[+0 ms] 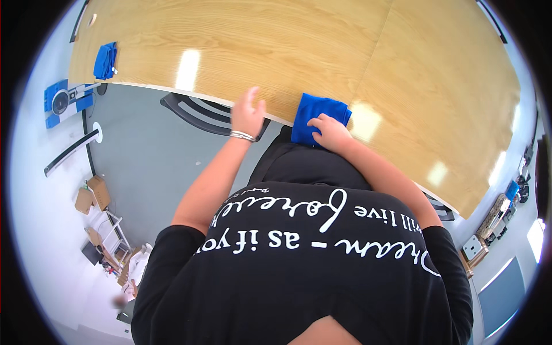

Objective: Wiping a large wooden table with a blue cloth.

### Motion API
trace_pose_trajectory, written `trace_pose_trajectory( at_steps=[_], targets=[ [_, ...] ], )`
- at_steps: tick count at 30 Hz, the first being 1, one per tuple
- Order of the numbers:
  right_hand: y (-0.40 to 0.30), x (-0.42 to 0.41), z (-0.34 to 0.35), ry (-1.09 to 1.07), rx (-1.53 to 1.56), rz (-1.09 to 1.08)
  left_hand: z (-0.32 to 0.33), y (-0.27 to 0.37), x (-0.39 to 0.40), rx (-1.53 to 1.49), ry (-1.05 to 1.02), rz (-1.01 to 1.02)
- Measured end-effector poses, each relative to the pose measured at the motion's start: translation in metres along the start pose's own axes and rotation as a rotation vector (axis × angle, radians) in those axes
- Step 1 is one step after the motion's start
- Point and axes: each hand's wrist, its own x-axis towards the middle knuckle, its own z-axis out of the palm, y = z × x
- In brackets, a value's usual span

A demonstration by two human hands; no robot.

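A folded blue cloth (304, 118) lies at the table's near edge, and its lower part reaches past the edge over my lap. On top of it rests my right hand (331, 133), fingers bent and apart, with no visible pinch on the fabric. My left hand (249, 113), with a pale bracelet at the wrist, is raised by the table edge to the left of the cloth. Its fingers are spread, slightly blurred, and hold nothing. Another folded blue cloth (105, 61) with a small white tag sits at the table's far left.
The wood-grain table (276, 51) spans the view ahead. A roll of tape (92, 20) lies at its far left corner. A dark chair (198, 114) is tucked under the near edge. Cardboard boxes (99, 192) stand at left; behind them a person (129, 286) is partly visible.
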Motion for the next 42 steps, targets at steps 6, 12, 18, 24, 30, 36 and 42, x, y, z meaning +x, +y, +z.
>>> trace_pose_trajectory(
  at_steps=[6, 12, 18, 24, 30, 36, 42],
  targets=[
    [0.014, 0.005, 0.016, -0.146, -0.233, -0.117, -0.039, -0.075, -0.027, 0.241, 0.398, -0.281],
    [0.024, 0.025, -0.017, 0.171, -0.209, 0.055, -0.037, -0.098, -0.049, 0.345, 0.084, -0.825],
    [0.032, 0.044, -0.077, 0.222, -0.384, 0.174, -0.031, -0.09, -0.049, 0.481, -0.068, -0.888],
    [0.033, 0.049, -0.071, 0.28, -0.491, 0.248, -0.016, -0.053, -0.011, 0.561, -0.165, -0.451],
    [0.01, 0.028, -0.021, 0.167, -0.443, 0.113, 0.014, -0.013, 0.07, 0.482, -0.3, -0.441],
    [-0.003, 0.011, -0.005, 0.013, -0.463, 0.058, 0.02, 0.026, 0.126, 0.536, -0.499, -0.803],
    [0.015, 0.023, -0.019, 0.192, -0.463, 0.197, 0.02, 0.021, 0.12, 0.605, -0.545, -0.782]
  ],
)
